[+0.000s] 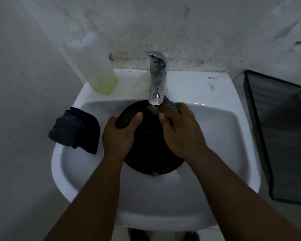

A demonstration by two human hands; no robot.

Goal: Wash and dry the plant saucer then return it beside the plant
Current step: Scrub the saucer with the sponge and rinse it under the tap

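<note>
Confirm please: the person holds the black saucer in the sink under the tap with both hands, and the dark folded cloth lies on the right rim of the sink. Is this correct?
Not quite. In the head view the dark folded cloth lies on the left rim of the sink, not the right. The rest stands: the left hand grips the black saucer under the tap, and the right hand holds a scrubber against it.

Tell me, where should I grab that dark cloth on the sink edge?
Probably pinch the bunched upper fold of the dark cloth, coming from above. It lies draped over the left rim of the sink, so that raised fold gives your fingers something to close on.
</note>
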